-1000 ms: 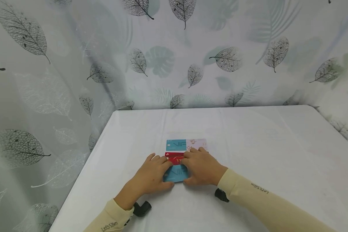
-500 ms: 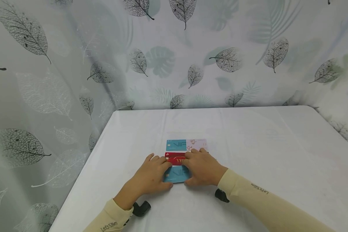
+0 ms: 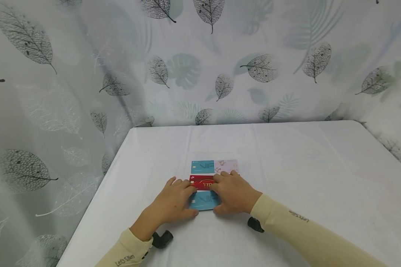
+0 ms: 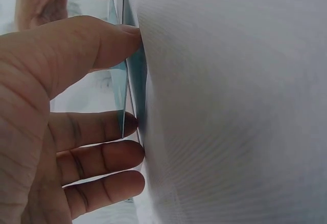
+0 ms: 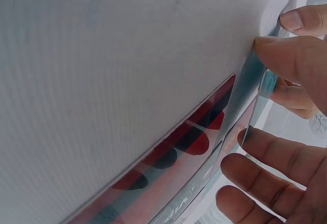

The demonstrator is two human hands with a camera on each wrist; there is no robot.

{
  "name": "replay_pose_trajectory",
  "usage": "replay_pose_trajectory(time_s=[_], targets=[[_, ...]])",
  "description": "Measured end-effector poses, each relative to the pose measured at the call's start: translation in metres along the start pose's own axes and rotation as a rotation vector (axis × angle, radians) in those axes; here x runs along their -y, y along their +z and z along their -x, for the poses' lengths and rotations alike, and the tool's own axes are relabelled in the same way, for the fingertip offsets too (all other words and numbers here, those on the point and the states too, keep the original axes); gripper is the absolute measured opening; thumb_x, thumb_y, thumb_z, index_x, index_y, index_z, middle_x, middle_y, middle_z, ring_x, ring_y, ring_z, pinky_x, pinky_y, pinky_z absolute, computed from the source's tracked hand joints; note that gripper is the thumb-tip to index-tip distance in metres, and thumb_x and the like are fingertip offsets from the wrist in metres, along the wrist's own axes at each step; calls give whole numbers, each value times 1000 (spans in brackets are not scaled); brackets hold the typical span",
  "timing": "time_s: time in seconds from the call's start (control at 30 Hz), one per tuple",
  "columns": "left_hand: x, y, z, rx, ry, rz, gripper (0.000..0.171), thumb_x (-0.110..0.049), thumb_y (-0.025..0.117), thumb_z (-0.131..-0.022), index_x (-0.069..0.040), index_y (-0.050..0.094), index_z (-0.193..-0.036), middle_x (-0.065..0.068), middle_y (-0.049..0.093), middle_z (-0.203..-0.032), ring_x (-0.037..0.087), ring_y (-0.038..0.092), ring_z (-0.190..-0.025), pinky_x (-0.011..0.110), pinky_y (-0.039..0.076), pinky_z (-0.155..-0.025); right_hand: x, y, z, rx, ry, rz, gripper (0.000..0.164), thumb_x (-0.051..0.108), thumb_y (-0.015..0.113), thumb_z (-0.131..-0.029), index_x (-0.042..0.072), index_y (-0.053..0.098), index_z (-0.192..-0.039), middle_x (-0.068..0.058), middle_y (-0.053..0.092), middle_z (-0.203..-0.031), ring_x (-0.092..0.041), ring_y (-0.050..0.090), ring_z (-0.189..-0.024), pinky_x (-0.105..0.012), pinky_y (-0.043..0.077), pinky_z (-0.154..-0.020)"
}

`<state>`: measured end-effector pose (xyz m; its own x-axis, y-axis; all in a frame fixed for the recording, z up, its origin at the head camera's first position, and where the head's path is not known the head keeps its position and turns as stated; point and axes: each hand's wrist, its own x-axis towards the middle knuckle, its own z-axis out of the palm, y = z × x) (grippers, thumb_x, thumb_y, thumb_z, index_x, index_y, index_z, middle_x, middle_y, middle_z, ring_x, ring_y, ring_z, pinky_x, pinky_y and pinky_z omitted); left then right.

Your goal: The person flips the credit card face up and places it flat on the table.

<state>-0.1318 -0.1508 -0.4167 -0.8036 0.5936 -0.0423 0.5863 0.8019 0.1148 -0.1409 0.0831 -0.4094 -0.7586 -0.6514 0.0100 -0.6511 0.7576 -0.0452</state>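
Observation:
A blue card (image 3: pixel 204 201) with VIP lettering lies nearest the person, between the two hands. My left hand (image 3: pixel 171 200) holds its left end, thumb at the near edge and fingers toward the far side. My right hand (image 3: pixel 235 194) grips the right end, which it hides. From the left wrist, the teal card (image 4: pixel 125 88) shows as a thin strip edge-on between thumb and fingers. Just beyond lies a red VIP card (image 3: pixel 200 183), its right part covered by the right hand. Farther back are a blue VIP panel (image 3: pixel 202 167) and a pink floral one (image 3: pixel 225 165), side by side.
A white cloth covers the table (image 3: pixel 304 167). Leaf-printed curtains (image 3: pixel 227 66) stand along its back and sides. Black devices (image 3: pixel 162 240) sit at both wrists. In the right wrist view, a red-and-dark patterned card (image 5: pixel 196 137) lies beside the right hand.
The hands have drawn slightly apart along the blue card, showing more of it and of the red card. The other cards stay in place.

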Motion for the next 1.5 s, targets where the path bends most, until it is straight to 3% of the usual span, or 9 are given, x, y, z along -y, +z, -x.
replay_pose_trajectory(time_s=[0.47,0.7,1.0,1.5], targets=[[0,-3,0,7,-16,6,64,-53,83,-81,-15,69,-130,3,67,-122,23,59,-113,60,36,-116,-4,-1,7,-5,23,15,51,53,84,-76,17,79,-113,-4,71,-115,-22,62,-98,-41,52,-84],[-3,-4,-5,-7,9,37,63,-56,82,-83,-17,68,-131,3,66,-130,24,58,-119,61,34,-117,-8,-2,13,21,62,-13,56,54,85,-76,18,76,-119,-3,70,-116,-21,60,-100,-41,51,-85],[-19,-6,-26,-7,104,-7,63,-60,78,-86,-18,68,-132,1,65,-128,24,57,-123,59,34,-117,-24,1,25,-9,74,-8,54,56,84,-78,19,76,-117,0,68,-106,-17,57,-93,-37,46,-76],[-51,-6,-62,-20,233,-132,62,-64,72,-89,-18,67,-129,-2,65,-120,20,62,-112,58,40,-114,-45,1,49,-43,87,-38,47,49,86,-75,17,76,-108,3,60,-92,-15,54,-85,-37,44,-70]])
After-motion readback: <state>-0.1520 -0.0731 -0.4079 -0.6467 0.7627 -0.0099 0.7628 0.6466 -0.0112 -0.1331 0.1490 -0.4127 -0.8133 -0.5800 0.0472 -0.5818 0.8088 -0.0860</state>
